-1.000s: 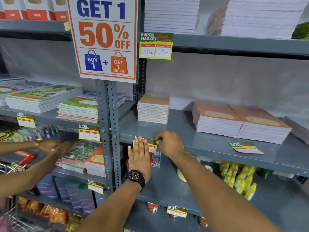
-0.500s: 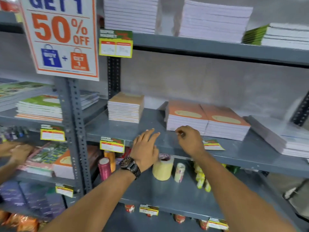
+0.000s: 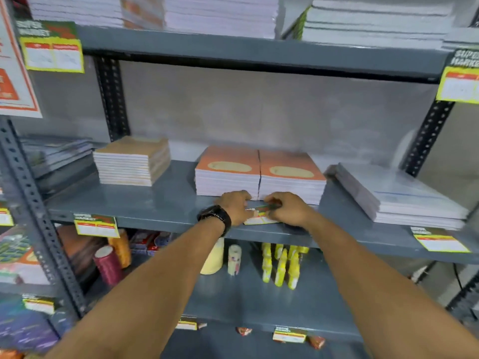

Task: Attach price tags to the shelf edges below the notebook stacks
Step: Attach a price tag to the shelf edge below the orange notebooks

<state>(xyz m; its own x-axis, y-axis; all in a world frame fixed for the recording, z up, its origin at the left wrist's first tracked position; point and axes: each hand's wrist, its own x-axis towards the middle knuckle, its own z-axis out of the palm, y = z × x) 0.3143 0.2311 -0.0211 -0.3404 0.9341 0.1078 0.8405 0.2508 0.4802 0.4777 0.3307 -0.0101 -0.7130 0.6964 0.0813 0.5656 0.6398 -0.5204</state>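
Note:
A green, yellow and white price tag point(image 3: 260, 216) lies on the grey middle shelf point(image 3: 166, 203), right in front of two orange notebook stacks point(image 3: 259, 174). My left hand point(image 3: 237, 207), with a black watch on its wrist, pinches the tag's left end. My right hand point(image 3: 289, 208) grips its right end. Both hands cover much of the tag. Another tag point(image 3: 96, 226) hangs on the shelf edge below the tan notebook stack point(image 3: 132, 161). A further tag point(image 3: 440, 240) lies flat near the white stack point(image 3: 399, 195) at the right.
The upper shelf point(image 3: 259, 51) holds white paper stacks and carries tags at both ends. Below the middle shelf stand thread spools point(image 3: 107, 264), a tape roll point(image 3: 213, 257) and yellow bottles point(image 3: 281, 265). A perforated grey upright point(image 3: 39, 224) rises at the left.
The view swung right from the tan stack. Both hands left the hung tag, moved right along the shelf and closed on the loose tag before the orange stacks.

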